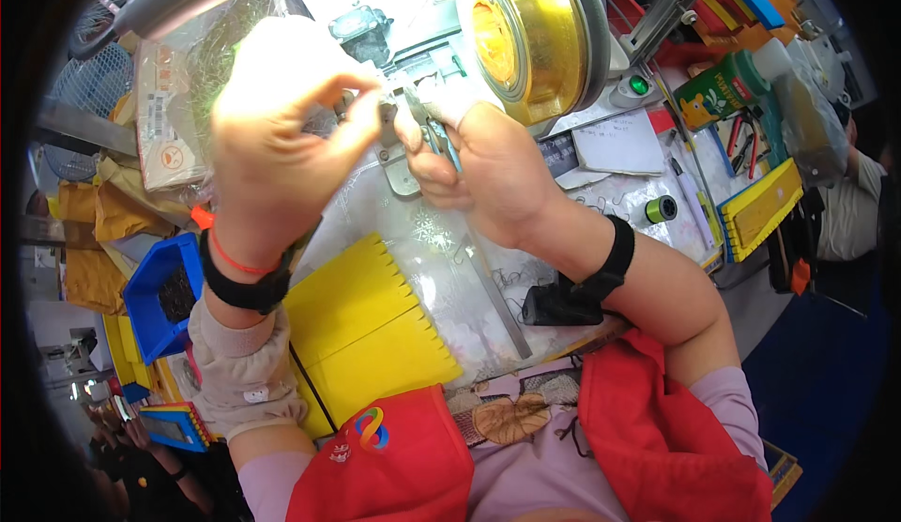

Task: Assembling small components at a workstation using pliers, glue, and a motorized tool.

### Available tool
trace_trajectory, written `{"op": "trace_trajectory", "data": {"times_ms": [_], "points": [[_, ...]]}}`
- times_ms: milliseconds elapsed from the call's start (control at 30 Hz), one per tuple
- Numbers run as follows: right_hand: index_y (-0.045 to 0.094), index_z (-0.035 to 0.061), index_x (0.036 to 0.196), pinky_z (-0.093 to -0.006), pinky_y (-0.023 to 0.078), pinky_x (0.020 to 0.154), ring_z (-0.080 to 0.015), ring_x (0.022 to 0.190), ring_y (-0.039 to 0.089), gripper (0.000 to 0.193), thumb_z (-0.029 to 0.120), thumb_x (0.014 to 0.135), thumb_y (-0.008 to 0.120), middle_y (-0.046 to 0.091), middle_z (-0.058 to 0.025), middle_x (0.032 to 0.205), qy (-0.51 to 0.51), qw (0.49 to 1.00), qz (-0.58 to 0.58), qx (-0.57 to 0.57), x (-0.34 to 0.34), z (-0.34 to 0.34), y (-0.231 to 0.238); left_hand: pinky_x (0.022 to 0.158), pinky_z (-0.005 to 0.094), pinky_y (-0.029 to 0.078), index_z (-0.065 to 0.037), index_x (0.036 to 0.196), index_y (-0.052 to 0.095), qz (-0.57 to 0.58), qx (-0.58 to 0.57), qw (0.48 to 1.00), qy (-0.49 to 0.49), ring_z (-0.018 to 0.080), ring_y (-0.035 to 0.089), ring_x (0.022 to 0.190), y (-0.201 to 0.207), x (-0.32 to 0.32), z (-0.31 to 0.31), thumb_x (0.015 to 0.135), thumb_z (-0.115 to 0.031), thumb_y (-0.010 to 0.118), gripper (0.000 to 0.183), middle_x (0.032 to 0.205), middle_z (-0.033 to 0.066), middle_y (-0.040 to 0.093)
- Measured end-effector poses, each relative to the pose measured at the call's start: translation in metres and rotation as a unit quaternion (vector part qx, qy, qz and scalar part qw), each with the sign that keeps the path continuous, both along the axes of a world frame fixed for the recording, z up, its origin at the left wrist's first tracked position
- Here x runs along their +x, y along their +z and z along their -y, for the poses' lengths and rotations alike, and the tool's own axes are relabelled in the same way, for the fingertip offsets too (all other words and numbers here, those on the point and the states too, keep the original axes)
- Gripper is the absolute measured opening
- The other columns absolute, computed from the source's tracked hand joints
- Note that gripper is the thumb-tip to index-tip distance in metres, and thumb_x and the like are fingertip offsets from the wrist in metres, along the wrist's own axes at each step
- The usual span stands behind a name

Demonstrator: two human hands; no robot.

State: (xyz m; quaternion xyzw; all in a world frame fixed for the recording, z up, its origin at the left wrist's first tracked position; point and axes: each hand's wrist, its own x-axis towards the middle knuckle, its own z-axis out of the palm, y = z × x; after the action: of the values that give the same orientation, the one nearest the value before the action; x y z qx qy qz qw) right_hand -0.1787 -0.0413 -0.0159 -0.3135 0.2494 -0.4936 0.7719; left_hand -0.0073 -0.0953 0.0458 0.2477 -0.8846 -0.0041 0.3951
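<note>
Far left of frame: blue bin (143,308), small dark pieces inside. Next, upper left of center, left hand (282,123), washed out by lamp glare; its grip is pinched, thumb and index tips together or nearly so, beside the tool's upper end. Can't tell if anything is between them. Yellow toothed board (361,330) lies below, lower center-left, on the pale surface (380,222).

Upper center: small plier-like hand tool (414,106), slim, grey metal up top, bluish handles lower down; exact type unclear. Upper end points to upper left, handles toward lower right; long axis diagonal, fairly steep. Right hand (497,170), just right of center: grip closed around the handles, fingers curled. Yellow reel (549,38) above it, upper center-right. Green spool (661,208) farther right.
</note>
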Motion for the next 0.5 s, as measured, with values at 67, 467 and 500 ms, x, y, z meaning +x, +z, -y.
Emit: {"op": "trace_trajectory", "data": {"times_ms": [67, 467, 500], "points": [[0.056, 0.0065, 0.088, -0.023, 0.029, 0.05, -0.0078, 0.053, 0.035, 0.033, 0.026, 0.098, 0.032, 0.046, 0.001, 0.063, -0.061, 0.993, -0.09, -0.045, 0.003, -0.011, 0.004, 0.072, 0.0316, 0.048, -0.002, 0.096, 0.066, -0.008, 0.018, 0.996, 0.09, 0.0236, 0.059, 0.08, 0.016, 0.015, 0.006, 0.071, -0.007, 0.076, 0.027, 0.092, 0.01, 0.063], [0.053, 0.0036, 0.1, -0.0225, 0.04, 0.06, -0.0047, 0.066, 0.046, 0.012, 0.014, 0.095, 0.056, 0.056, -0.0007, 0.082, -0.25, 0.922, -0.257, -0.144, 0.015, -0.003, 0.014, 0.09, 0.04, 0.047, -0.011, 0.129, 0.059, 0.145, -0.259, 0.916, 0.271, 0.0345, 0.061, 0.098, 0.015, 0.104, 0.073, 0.089, -0.021, 0.062, 0.041, 0.099, 0.0173, 0.063], [0.052, 0.0052, 0.103, -0.0195, 0.032, 0.052, -0.0024, 0.058, 0.039, 0.012, 0.015, 0.097, 0.053, 0.056, 0.0009, 0.081, -0.257, 0.916, -0.269, -0.152, 0.015, 0.0, 0.013, 0.09, 0.04, 0.047, -0.011, 0.129, 0.059, 0.136, -0.253, 0.918, 0.273, 0.0345, 0.061, 0.098, 0.011, 0.086, 0.063, 0.089, -0.021, 0.062, 0.041, 0.099, 0.0173, 0.063]]}}
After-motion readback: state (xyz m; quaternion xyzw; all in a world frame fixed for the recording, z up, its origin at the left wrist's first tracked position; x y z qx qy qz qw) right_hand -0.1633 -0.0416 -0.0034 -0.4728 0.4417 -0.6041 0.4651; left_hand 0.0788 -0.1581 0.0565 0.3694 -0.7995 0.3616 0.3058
